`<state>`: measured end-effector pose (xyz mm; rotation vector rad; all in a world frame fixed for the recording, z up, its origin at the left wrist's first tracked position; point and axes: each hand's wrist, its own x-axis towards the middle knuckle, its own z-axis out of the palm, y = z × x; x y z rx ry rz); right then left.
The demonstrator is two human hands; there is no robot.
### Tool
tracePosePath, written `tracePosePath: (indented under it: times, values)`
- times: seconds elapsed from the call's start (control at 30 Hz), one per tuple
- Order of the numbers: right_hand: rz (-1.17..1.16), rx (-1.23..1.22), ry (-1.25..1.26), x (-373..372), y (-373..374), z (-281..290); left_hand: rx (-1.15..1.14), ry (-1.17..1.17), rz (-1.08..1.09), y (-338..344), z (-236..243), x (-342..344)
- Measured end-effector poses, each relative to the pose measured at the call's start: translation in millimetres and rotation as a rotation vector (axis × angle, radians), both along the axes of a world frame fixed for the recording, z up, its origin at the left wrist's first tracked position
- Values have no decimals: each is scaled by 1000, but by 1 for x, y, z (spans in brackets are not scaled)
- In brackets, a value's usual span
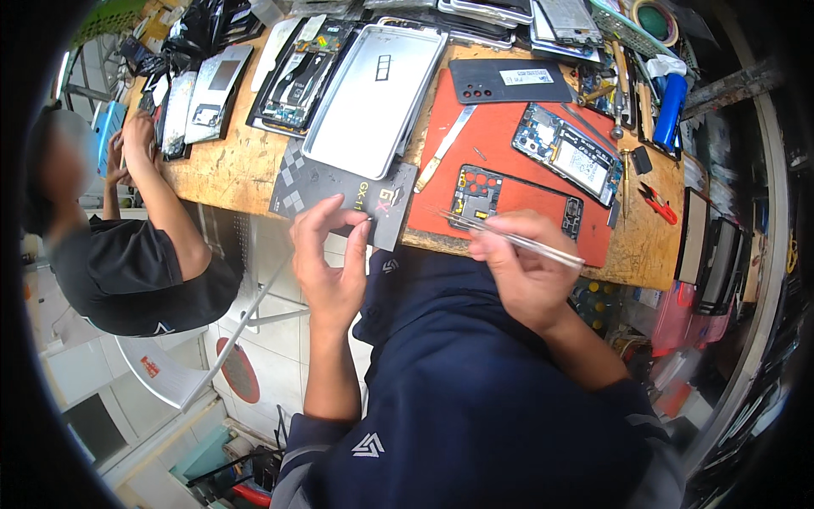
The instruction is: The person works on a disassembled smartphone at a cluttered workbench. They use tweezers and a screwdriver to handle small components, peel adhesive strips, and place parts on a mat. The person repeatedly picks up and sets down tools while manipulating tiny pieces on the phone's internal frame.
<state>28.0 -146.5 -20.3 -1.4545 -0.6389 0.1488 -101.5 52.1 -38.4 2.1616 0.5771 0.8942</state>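
Note:
My right hand (534, 267) grips a pair of metal tweezers (557, 253), their tips pointing left over the near edge of the red mat. Just beyond the tips lies a black phone frame (498, 185) with round camera openings. My left hand (329, 267) is raised over the dark printed box (298, 188), thumb and forefinger pinched together at a tiny pale speck too small to name. An opened phone (570, 153) with its circuit board and battery showing rests at the mat's right side. Behind it is a dark phone back cover (509, 81) with a white label.
The red mat (441, 127) carries a flat metal pry blade (445, 148). Red-handled cutters (657, 204) and a blue cylinder (670, 110) lie to the right. A silver tablet shell (365, 102) leans over the box. At left, another person (144, 263) works at the same bench.

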Motion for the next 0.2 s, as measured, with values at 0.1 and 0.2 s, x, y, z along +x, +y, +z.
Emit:
tracePosePath:
  times: [0.1, 0.2]
  values:
    - [17, 10, -358, 2, 18, -12, 128, 26, -9, 1, -6, 0]
    - [77, -87, -562, 4, 24, -18, 103, 42, -39, 2, -7, -2]
